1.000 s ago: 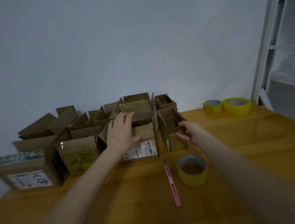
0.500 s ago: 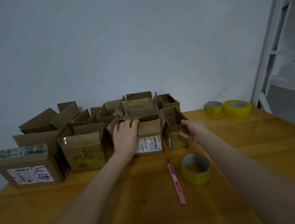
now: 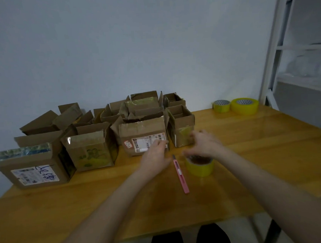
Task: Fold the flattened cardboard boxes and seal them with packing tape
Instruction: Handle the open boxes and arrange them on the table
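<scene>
Both your hands are out over the table, a smooth, glossy slab of honey-coloured wood. Your left hand lies at 12 o'clock from you, back up. Its fingers are fairly straight at the lower right corner of the labelled box and curl round nothing. That box is brown corrugated card, squarish, with a white printed label on its front. Shiny clear tape runs across its upper edge, and ragged flaps stand open on top.

Your right hand is blurred at 1 o'clock, just above the near roll. Its fingers look loosely spread and hold nothing I can see; I cannot tell whether the thumb touches the roll's rim. The near roll is a squat yellow ring of glossy tape, lying flat. Just at its 9 o'clock lies the cutter, a slim pink plastic stick pointing towards the labelled box.

More card boxes cluster from 10 to 12 o'clock, flaps up. A small box stands just at 3 o'clock of the labelled one, and a green-printed box at its 9 o'clock. At the far left is an inked box, with blue handwriting on its label and crinkled tape along the top.

At 2 o'clock, near the wall, a small roll and a wide roll, both yellow, lie side by side. A pale metal shelf frame stands at 3 o'clock.
</scene>
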The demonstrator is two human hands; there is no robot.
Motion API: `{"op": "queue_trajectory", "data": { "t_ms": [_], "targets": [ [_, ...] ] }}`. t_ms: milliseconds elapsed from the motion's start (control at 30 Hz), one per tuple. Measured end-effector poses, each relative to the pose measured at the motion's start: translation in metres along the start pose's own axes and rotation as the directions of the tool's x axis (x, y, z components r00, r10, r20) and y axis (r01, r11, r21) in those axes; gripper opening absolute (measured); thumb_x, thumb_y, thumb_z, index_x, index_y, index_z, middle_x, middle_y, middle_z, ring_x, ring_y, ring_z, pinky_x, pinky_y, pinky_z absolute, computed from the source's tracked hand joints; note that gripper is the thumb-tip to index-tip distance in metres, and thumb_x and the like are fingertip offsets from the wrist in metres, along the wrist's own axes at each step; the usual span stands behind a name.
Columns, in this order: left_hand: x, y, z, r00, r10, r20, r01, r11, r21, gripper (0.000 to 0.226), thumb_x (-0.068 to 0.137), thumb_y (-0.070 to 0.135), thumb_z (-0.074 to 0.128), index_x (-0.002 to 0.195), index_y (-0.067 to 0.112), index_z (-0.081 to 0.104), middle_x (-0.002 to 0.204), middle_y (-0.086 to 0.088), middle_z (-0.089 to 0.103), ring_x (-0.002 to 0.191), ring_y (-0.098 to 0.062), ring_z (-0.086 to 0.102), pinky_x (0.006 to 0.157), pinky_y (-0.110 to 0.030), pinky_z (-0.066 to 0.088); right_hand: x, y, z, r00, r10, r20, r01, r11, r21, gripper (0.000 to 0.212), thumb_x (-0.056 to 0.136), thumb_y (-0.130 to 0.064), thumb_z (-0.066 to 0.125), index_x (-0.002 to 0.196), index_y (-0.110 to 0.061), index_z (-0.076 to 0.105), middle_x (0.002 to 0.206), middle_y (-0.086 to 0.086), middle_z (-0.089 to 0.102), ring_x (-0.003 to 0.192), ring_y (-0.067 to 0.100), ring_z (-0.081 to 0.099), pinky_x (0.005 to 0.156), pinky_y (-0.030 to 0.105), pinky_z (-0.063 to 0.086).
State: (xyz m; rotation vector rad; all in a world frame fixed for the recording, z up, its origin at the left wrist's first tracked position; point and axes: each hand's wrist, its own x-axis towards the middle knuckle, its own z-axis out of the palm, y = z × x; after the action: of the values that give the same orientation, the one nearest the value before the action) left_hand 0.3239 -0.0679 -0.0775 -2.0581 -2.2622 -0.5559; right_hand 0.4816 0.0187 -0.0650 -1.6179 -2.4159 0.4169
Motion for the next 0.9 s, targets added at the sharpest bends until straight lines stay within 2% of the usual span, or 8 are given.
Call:
{"op": "queue_trajectory", "data": {
  "t_ms": [67,167,267,333,500,700,833,900],
  "targets": [
    [-0.009,0.012,0.011,0.968,-0.086,0.236,0.121,0.983,-0.140,0.078,0.083,0.047,0.066,0.146,0.016,0.031,0.139,-0.004,0.045,0.120,-0.016,0.049,0.091,-0.026,0.046,-0.007,0.008,0.013,0.990,0.035,0.138,-0.034,0.999,-0.011,0.101,0.063,-0.062,0.075,0.144,-0.024,0.029,0.141,0.008,0.037,0.128,0.030,0.039,0.103,0.045,0.041],
    [-0.020,0.026,0.028,0.890,-0.046,0.453,0.132,0.978,-0.161,0.075,0.084,0.044,0.066,0.145,0.017,0.032,0.133,-0.004,0.051,0.112,-0.016,0.053,0.084,-0.023,0.047,-0.012,0.015,0.029,0.984,0.084,0.159,-0.096,0.993,0.069,0.099,0.067,-0.060,0.074,0.146,-0.022,0.026,0.136,0.009,0.039,0.123,0.029,0.045,0.101,0.044,0.045],
    [-0.021,0.034,0.041,0.907,-0.010,0.420,-0.026,0.997,0.079,0.059,0.085,0.047,0.064,0.134,0.018,0.049,0.133,-0.005,0.050,0.121,-0.022,0.047,0.100,-0.034,0.043,-0.010,0.024,0.028,0.984,0.142,0.109,-0.146,0.989,0.033,0.090,0.069,-0.063,0.069,0.141,-0.023,0.032,0.133,0.008,0.041,0.120,0.029,0.046,0.097,0.043,0.047],
    [-0.013,0.044,0.047,0.903,-0.029,0.429,-0.020,0.994,0.110,0.051,0.087,0.042,0.063,0.128,0.013,0.053,0.132,-0.007,0.049,0.119,-0.024,0.047,0.100,-0.034,0.042,-0.005,0.037,0.022,0.978,0.190,0.087,-0.192,0.981,0.022,0.090,0.069,-0.064,0.069,0.140,-0.024,0.033,0.133,0.009,0.041,0.122,0.030,0.045,0.098,0.044,0.046],
    [0.017,0.075,0.059,0.892,-0.092,0.442,0.137,0.988,-0.072,0.039,0.087,0.022,0.066,0.123,0.008,0.056,0.126,-0.009,0.053,0.117,-0.022,0.051,0.089,-0.028,0.045,0.006,0.079,0.003,0.962,0.267,0.057,-0.268,0.963,0.013,0.089,0.072,-0.061,0.069,0.142,-0.022,0.032,0.136,0.011,0.039,0.124,0.032,0.044,0.100,0.044,0.044],
    [0.045,0.111,0.070,0.896,-0.132,0.423,0.261,0.928,-0.264,0.060,0.090,0.022,0.063,0.144,0.011,0.039,0.137,-0.010,0.049,0.117,-0.024,0.054,0.091,-0.032,0.048,0.016,0.109,-0.014,0.960,0.273,0.064,-0.270,0.961,-0.058,0.076,0.078,-0.061,0.063,0.137,-0.017,0.042,0.133,0.010,0.045,0.121,0.029,0.045,0.098,0.040,0.045],
    [0.045,0.106,0.069,0.906,-0.118,0.406,0.226,0.947,-0.229,0.049,0.090,0.027,0.062,0.135,0.012,0.050,0.127,-0.010,0.056,0.109,-0.024,0.058,0.090,-0.035,0.051,0.003,0.088,-0.016,0.974,0.064,-0.217,-0.101,0.981,-0.167,0.038,0.091,-0.044,0.052,0.122,-0.021,0.055,0.127,0.007,0.050,0.121,0.027,0.045,0.094,0.038,0.043],
    [0.042,0.096,0.065,0.929,-0.136,0.344,0.229,0.942,-0.247,0.044,0.091,0.028,0.061,0.132,0.013,0.054,0.125,-0.009,0.059,0.111,-0.024,0.058,0.095,-0.035,0.049,-0.007,0.068,-0.013,0.977,0.025,-0.209,-0.052,0.991,-0.125,0.029,0.095,-0.039,0.049,0.109,-0.017,0.062,0.112,0.007,0.060,0.107,0.027,0.057,0.083,0.036,0.047]
  ]
}}
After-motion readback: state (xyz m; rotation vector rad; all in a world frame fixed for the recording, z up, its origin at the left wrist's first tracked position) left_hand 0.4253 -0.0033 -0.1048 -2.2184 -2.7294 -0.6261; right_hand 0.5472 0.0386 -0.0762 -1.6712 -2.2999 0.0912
